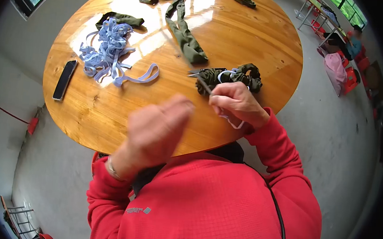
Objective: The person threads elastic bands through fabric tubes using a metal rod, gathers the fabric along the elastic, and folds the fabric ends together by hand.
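Note:
My right hand (235, 102) is pinched round a thin dark rod (204, 85) that points up and left. A pale elastic loop (234, 123) hangs below its fingers. Just beyond it lie gathered dark green fabric pieces (250, 74) and the tips of scissors (195, 73). My left hand (157, 126) is raised over the near edge of the table, blurred by motion, and what it holds, if anything, cannot be made out. A tangled pile of light blue elastic (110, 47) lies on the left side, one loop reaching toward the middle.
The round wooden table (259, 40) carries a phone (65, 80) at left and dark green fabric strips (186, 37) toward the far side. At the far right a person (353, 45) sits near a desk, beside red chairs (351, 79) and a pink cloth (335, 67).

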Motion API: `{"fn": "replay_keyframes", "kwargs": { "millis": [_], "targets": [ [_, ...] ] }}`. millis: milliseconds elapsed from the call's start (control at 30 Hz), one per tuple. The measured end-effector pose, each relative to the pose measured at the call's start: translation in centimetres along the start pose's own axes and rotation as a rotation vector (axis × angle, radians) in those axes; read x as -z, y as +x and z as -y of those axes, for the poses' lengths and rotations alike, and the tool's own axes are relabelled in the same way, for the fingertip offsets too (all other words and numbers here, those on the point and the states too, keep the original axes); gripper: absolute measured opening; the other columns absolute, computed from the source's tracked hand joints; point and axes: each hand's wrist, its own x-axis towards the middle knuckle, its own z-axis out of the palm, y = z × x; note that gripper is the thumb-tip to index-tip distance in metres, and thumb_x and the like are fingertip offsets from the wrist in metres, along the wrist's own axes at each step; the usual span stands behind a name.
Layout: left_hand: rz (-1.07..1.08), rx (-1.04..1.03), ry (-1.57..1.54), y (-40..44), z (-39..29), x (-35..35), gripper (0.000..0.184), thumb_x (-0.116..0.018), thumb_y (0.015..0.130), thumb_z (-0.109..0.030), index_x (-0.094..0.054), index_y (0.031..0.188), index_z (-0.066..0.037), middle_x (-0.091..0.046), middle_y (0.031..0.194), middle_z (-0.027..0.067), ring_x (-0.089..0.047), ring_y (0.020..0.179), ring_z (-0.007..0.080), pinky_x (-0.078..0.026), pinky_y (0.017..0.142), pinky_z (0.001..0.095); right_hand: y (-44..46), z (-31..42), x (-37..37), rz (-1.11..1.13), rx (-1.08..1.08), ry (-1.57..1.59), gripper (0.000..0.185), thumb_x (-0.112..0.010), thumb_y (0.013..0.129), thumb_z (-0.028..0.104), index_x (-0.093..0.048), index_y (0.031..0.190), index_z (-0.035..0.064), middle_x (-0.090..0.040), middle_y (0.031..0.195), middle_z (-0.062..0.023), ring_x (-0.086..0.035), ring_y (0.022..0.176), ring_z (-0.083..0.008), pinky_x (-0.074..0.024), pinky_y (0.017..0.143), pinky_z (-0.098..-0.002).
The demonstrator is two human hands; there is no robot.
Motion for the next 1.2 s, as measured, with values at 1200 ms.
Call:
{"fn": "replay_keyframes", "kwargs": {
  "millis": [1200],
  "targets": [
    [0.003, 0.457, -1.119, -2.0, 6.4, 10.7, 0.015, -0.042, 0.086, -0.013, -0.047, 0.093, -0.002, -0.055, 0.083, 0.0157, -0.050, 0.048, 0.0203, -0.039, 0.052, 0.0313, 8.7, 0.8, -3.2, 0.175, 0.300, -0.270, 0.041, -0.069, 0.076, 0.005, -0.056, 0.115, 0.0030, -0.049, 0.063, 0.0081, -0.041, 0.054, -0.0011, -0.0326, 0.049, -0.0176]
  ]
}}
